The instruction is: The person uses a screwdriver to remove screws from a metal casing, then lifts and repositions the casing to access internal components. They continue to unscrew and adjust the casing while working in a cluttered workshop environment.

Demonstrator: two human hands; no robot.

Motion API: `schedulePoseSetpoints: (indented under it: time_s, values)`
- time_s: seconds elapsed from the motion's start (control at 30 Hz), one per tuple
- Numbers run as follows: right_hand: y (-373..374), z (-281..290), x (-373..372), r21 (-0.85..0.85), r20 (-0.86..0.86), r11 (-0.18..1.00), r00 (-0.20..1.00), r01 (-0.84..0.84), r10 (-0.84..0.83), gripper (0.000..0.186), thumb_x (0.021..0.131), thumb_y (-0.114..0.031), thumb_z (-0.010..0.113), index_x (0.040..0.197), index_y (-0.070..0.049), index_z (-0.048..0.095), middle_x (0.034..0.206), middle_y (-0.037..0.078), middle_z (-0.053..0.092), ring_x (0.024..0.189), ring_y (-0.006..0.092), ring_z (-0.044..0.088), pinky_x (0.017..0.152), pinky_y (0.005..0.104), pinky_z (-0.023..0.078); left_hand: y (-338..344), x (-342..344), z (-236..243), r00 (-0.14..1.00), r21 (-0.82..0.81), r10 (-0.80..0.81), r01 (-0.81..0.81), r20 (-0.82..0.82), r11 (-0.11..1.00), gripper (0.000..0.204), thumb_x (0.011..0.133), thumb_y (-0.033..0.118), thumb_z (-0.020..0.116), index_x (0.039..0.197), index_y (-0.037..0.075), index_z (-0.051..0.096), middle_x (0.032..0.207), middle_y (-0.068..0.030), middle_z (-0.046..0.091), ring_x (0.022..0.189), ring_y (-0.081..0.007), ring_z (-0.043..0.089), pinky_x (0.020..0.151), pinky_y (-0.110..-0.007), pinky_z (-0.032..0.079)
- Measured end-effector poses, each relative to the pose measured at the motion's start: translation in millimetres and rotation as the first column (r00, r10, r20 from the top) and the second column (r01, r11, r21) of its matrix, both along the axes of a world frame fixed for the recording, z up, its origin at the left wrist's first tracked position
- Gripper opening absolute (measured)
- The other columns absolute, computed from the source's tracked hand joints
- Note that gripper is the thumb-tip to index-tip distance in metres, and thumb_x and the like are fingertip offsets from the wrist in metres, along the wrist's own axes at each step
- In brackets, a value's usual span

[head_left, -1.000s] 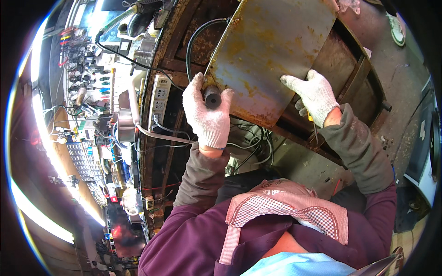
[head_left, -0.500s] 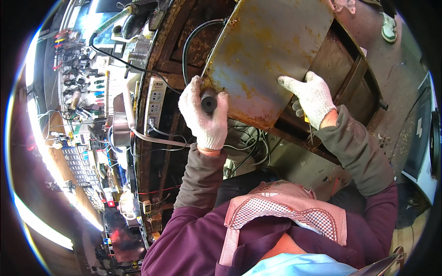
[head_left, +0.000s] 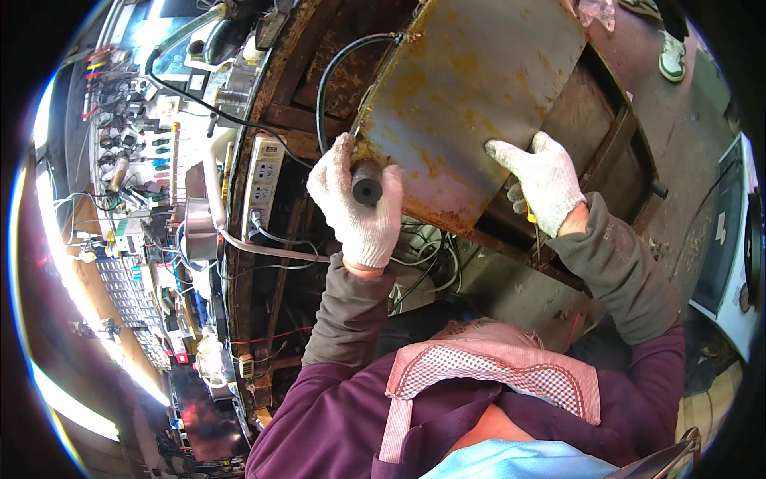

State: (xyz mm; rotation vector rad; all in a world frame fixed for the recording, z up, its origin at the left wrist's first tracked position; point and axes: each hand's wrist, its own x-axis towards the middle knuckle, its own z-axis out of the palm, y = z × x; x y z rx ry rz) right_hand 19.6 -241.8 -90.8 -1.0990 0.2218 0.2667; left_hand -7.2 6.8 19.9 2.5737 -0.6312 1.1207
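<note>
A large rusty metal plate (head_left: 471, 96) fills the upper middle of the view, tilted over a rusted frame. My left hand (head_left: 359, 199), in a white knit glove, is closed around a round black tool handle (head_left: 367, 184) pressed against the plate's lower left edge. My right hand (head_left: 546, 180), also gloved, grips the plate's lower right edge. A thin yellow-handled tool (head_left: 531, 219) pokes out under that hand's palm. A black cable (head_left: 335, 72) loops behind the plate's left side.
A white power strip (head_left: 262, 184) with plugged cables lies left of the frame. A cluttered workbench (head_left: 136, 184) with small tools and parts runs along the left. Loose white wires (head_left: 427, 263) hang below the plate. A white appliance (head_left: 726, 239) stands at the right.
Both hands and the plate have stayed in the same grip. The view has shifted slightly, and my left hand sits a little higher against the plate's edge.
</note>
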Motion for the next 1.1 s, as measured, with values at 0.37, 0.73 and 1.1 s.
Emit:
schedulePoseSetpoints:
  time_s: [0.37,0.73,1.1]
  values:
    - [-11.2,9.4,-0.1,-0.069,-0.013,0.995,0.998,-0.067,0.066,0.047,0.099,-0.037,0.091,0.099,-0.004,0.058,0.073,0.005,0.06,0.054,0.0147,0.057,0.048,0.0334,0.049,-9.3,-5.1,36.4,0.984,0.184,0.084,-0.054,-0.16,0.982,0.083,0.087,0.011,0.097,0.163,0.011,0.064,0.135,-0.0126,0.057,0.122,-0.0277,0.058,0.107,-0.041,0.052]
    - [-20.8,7.9,4.2,-0.094,0.016,0.984,0.988,-0.15,0.152,0.04,0.1,-0.034,0.089,0.112,-0.003,0.067,0.077,0.006,0.064,0.054,0.0127,0.057,0.048,0.0318,0.047,-5.2,-3.9,48.3,0.979,0.21,0.046,-0.004,-0.197,0.978,0.088,0.082,0.015,0.098,0.162,0.009,0.063,0.13,-0.0149,0.063,0.122,-0.0331,0.058,0.108,-0.046,0.05]
    - [-24.6,-5.4,4.8,-0.122,0.041,0.97,0.976,-0.208,0.214,0.033,0.105,-0.031,0.083,0.118,-0.001,0.075,0.078,0.005,0.066,0.053,0.0124,0.056,0.048,0.0308,0.046,-7.4,-8.3,65.7,0.942,0.343,0.122,-0.009,-0.311,0.939,0.096,0.081,0.013,0.098,0.169,0.013,0.058,0.134,-0.0158,0.061,0.122,-0.0341,0.06,0.109,-0.045,0.052]
